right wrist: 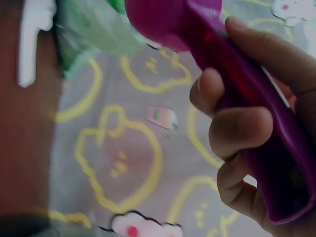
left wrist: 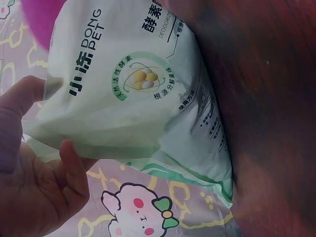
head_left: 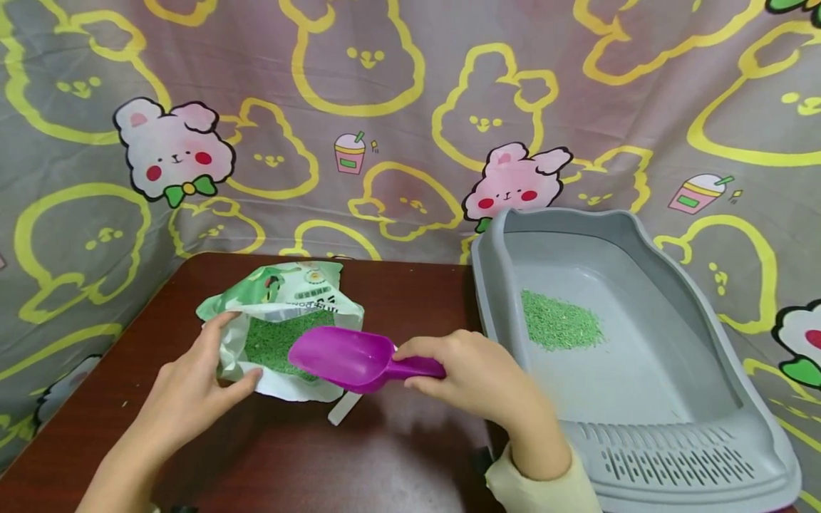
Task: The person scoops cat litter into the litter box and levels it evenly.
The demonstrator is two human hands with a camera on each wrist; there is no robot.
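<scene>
My right hand [head_left: 465, 370] grips the handle of a purple scoop [head_left: 349, 356], fingers curled around it in the right wrist view. The scoop's bowl is over the front right of an opened bag of cat litter [head_left: 301, 388], and no pellets show inside it. Green pellets [head_left: 272, 342] fill the bag's wide mouth. At the bag's left side, my left hand [head_left: 192, 385] holds the rim, its thumb at the front edge. The left wrist view has the printed bag [left wrist: 113, 118] upright on the table, with the thumb on its lip.
To the right stands a grey litter tray [head_left: 641, 385] with high sides and a slotted front ledge. A small heap of green pellets [head_left: 561, 320] lies at its left. A white strip-shaped piece [head_left: 346, 407] lies on the brown table [head_left: 410, 285] before the bag. Behind hangs a patterned curtain [head_left: 398, 142].
</scene>
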